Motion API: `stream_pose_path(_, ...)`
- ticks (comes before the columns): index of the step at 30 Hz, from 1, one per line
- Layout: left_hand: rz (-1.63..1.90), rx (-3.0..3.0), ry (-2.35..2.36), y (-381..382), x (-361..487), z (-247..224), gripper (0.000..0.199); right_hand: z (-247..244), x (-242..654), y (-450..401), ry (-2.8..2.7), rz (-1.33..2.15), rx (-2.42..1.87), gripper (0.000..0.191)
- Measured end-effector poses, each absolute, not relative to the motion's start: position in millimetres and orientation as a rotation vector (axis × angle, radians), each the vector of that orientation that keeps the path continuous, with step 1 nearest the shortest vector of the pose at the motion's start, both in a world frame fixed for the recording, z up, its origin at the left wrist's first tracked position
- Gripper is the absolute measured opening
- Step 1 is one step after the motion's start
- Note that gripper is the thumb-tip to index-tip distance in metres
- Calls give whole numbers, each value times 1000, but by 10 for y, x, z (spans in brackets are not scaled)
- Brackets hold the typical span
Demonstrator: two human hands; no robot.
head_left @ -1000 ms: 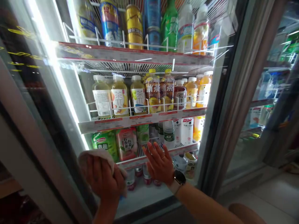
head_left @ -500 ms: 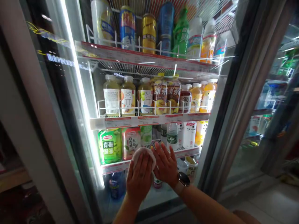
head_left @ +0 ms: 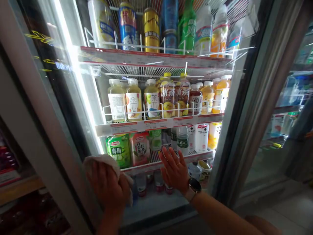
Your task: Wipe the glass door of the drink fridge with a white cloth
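- Drinks cooler (head_left: 254,107) stood with bright shelves behind its glass door (head_left: 93,81), and the picture cut off its top.
- Wire shelves (head_left: 156,70) held a gold can (head_left: 151,30), tea bottles (head_left: 133,101) and a green juice carton (head_left: 118,151).
- Small bottles (head_left: 141,184) on the bottom level were partly hidden behind the hands.
- Left hand (head_left: 107,186) was closed around a white cloth (head_left: 102,162), pressing it on the glass.
- Right hand (head_left: 173,169) lay open on the glass with wide fingers, holding nothing, a wristwatch (head_left: 195,185) above it.
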State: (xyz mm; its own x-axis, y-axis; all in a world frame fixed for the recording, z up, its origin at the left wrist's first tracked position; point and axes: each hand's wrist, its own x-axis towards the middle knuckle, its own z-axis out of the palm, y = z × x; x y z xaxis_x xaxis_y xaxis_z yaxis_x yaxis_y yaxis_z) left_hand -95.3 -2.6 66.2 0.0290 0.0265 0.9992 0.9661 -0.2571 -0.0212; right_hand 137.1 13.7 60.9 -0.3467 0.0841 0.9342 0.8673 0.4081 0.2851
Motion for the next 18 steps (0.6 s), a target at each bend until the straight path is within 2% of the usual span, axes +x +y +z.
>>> stream_pose_path(10,-1388,-1604,-862,60,139,257,57,573,1378,180,-1693,-1102,-845,55)
stream_pose_path(18,-1346,-1682,-835,39,-50,327,56,596,1383,167,-1701,-1087,-830,55)
